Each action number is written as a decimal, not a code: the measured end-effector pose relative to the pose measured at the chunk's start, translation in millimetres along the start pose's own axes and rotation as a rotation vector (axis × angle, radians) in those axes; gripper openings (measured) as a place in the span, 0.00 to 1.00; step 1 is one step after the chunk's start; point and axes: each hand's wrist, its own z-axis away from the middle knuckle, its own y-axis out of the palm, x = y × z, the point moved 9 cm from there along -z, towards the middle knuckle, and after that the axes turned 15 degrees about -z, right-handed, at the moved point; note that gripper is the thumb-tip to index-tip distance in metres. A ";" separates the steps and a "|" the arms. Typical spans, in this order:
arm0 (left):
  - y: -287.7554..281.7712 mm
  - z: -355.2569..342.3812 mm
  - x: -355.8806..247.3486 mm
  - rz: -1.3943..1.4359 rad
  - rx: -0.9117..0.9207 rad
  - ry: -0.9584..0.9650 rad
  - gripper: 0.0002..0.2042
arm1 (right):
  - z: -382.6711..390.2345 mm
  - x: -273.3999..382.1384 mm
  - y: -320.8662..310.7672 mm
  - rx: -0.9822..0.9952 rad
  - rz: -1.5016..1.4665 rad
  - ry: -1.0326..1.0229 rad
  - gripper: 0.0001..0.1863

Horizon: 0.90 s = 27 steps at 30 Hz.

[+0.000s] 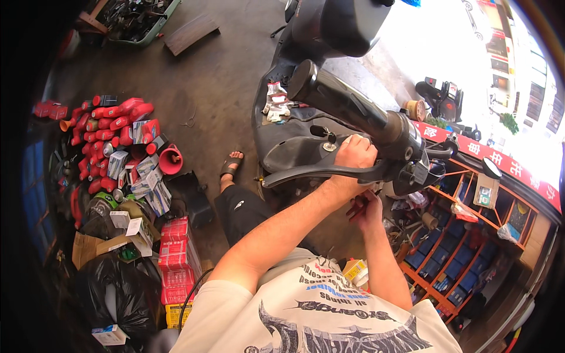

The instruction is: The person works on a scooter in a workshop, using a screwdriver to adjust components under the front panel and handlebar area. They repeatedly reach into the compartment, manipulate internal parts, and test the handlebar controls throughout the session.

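A scooter's black handlebar grip [347,103] slants across the upper middle, with its brake lever [318,170] below it. My left hand [356,154] is closed beside the bar, just past the lever; what its fingers grip is hidden. Lower down, my right hand [368,212] is closed round a small dark-red tool handle [355,209], whose working end is out of sight. Near my left hand, a key with a black fob [321,131] sits by the lock on the dark scooter body [294,147]. White-and-red packets [275,103] lie in its tray.
Many red bottles [112,126] and a red funnel [170,159] stand on the floor at left. Red cartons [175,259] and a black bag [118,288] are nearer. An orange shelf [456,259] with blue bins is at right. My sandalled foot [232,165] is beside the scooter.
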 end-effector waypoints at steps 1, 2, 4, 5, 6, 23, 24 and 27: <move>1.8 -0.2 0.0 0.021 -0.001 -0.006 0.10 | -3.3 3.6 0.2 0.021 0.003 -0.001 0.03; -2.7 -1.2 -2.3 0.028 -0.022 -0.007 0.10 | -3.4 8.8 7.1 0.045 0.010 -0.004 0.04; -4.3 -1.7 -4.1 0.022 0.032 -0.027 0.10 | 4.4 16.6 30.1 0.059 0.005 0.009 0.05; -4.6 -1.9 -7.6 0.025 0.066 -0.033 0.10 | 1.7 19.0 30.0 0.079 -0.036 -0.007 0.06; -5.7 -2.4 -8.3 0.104 0.098 -0.054 0.10 | -3.0 20.1 26.4 0.098 -0.076 -0.023 0.06; -3.1 3.8 -33.0 -0.228 0.004 0.168 0.05 | 7.9 31.9 77.1 0.500 -0.384 0.125 0.18; 1.9 4.2 -33.0 -0.220 0.025 0.194 0.05 | -0.9 28.4 72.9 0.441 -0.371 0.127 0.19; 8.7 3.5 -29.1 -0.194 0.061 0.235 0.06 | -11.9 18.8 73.7 0.477 -0.312 0.157 0.20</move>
